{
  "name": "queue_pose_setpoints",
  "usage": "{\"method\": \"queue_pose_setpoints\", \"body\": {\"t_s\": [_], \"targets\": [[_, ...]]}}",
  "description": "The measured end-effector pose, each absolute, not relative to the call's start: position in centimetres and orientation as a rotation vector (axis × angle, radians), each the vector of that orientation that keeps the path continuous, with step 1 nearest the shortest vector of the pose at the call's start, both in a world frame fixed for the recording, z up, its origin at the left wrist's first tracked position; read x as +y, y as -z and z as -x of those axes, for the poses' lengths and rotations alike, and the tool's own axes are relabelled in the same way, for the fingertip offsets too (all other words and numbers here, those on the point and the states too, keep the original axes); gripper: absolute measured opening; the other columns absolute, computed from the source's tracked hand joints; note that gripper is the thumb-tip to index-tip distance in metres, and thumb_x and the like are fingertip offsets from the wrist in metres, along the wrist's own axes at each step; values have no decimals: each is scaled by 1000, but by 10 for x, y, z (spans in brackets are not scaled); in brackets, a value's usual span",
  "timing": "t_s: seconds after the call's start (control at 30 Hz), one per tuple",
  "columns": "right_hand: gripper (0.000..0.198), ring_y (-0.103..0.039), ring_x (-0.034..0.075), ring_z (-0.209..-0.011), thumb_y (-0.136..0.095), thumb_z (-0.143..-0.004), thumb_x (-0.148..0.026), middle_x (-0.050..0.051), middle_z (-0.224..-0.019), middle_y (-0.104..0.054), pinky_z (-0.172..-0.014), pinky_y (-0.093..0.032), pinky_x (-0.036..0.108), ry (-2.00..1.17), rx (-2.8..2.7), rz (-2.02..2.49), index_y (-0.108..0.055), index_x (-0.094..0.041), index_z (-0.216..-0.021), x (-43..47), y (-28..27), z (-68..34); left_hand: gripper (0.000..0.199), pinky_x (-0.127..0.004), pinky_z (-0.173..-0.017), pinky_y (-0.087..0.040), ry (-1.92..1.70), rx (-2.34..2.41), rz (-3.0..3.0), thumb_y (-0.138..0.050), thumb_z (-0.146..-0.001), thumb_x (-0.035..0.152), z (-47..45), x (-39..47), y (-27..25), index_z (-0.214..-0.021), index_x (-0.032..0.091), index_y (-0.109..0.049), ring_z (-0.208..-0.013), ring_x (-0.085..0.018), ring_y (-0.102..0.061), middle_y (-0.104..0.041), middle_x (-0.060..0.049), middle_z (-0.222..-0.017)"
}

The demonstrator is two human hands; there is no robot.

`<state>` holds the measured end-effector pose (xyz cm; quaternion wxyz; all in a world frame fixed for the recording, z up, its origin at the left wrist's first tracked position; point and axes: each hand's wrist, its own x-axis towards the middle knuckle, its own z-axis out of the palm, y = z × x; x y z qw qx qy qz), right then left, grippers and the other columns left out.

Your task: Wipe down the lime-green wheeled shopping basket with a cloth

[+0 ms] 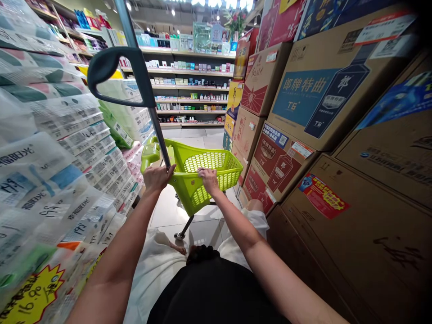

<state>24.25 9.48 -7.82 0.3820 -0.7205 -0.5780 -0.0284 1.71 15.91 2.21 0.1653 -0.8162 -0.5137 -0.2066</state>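
A lime-green shopping cart (pixel 189 182) with a perforated basket stands in front of me. My left hand (pixel 157 177) is closed on the cart's near left rim, at the foot of a dark upright pole (pixel 158 130). The pole rises past a dark loop handle (pixel 143 76) and runs out of view at the top. My right hand (pixel 209 179) has its fingers curled over the near rim of the basket, right of my left hand. The parts of the rim under my fingers are hidden. Below the basket a caster wheel (pixel 180 236) rests on the floor.
Stacked cardboard cartons (pixel 300 90) form a wall close on the right. Plastic-wrapped paper packs (pixel 67 171) are piled high on the left, with a yellow price sign (pixel 33 297). Beyond the tiled floor (pixel 199 132), shelves of small goods (pixel 192 85) cross the aisle's end.
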Motion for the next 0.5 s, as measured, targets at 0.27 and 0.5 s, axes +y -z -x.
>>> {"method": "queue_pose_setpoints", "body": {"t_s": [0.27,0.5], "targets": [[33,-50,26,-105,-39,-94,-4,12,-116,-65,-95,-42,41,108,-1424,1942,-67,-16,-108,98,78,-232,82,-43,-79,-43,666,-1505,2255,-19,-94,66,-1,178,-18,-80,13,-81,-73,-30,-66,-71,-16,-68],[22,-62,23,-109,-57,-100,-27,10,-120,-66,-94,-54,43,98,-1303,1998,-65,-16,-118,67,80,-279,84,-43,-78,-43,591,-1470,2255,-17,-96,63,12,177,-22,-84,10,-81,-72,-31,-67,-71,-19,-70]]}}
